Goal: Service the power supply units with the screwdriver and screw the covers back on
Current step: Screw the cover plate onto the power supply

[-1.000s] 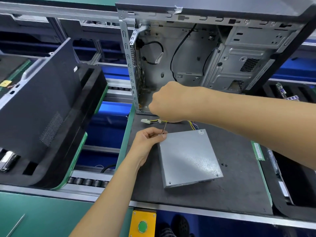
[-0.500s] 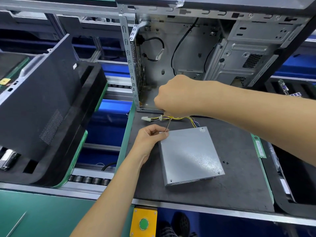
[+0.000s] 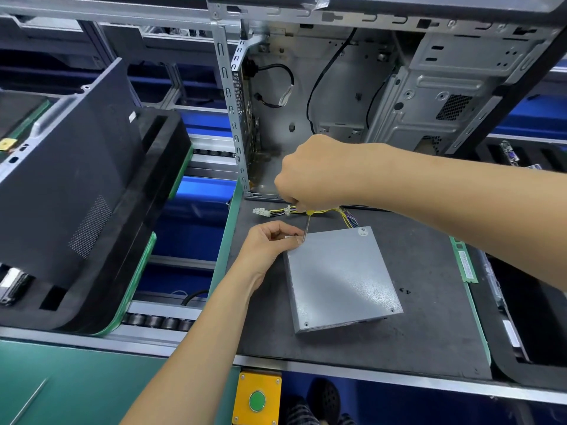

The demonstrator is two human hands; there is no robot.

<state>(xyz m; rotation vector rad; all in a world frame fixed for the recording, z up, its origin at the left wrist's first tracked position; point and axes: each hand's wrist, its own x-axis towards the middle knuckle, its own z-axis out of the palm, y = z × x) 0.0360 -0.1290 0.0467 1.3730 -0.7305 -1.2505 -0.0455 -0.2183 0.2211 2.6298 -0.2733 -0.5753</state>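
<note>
your right hand [image 3: 316, 173] is clenched around the screwdriver [image 3: 306, 226], its tip at the near-left corner of the power supply [image 3: 340, 277]. your left hand [image 3: 270, 245] has its fingers [image 3: 291, 237] pinched at that same corner. the power supply lies flat on the table [image 3: 429, 342], with its cables [image 3: 310, 211] trailing toward the open computer case [image 3: 337, 96].

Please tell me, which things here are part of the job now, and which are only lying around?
In use:
power supply unit
screwdriver, held by the right hand
left hand at the unit's corner
loose screws

Lying about:
open computer case
green memory stick
black side panel
</note>
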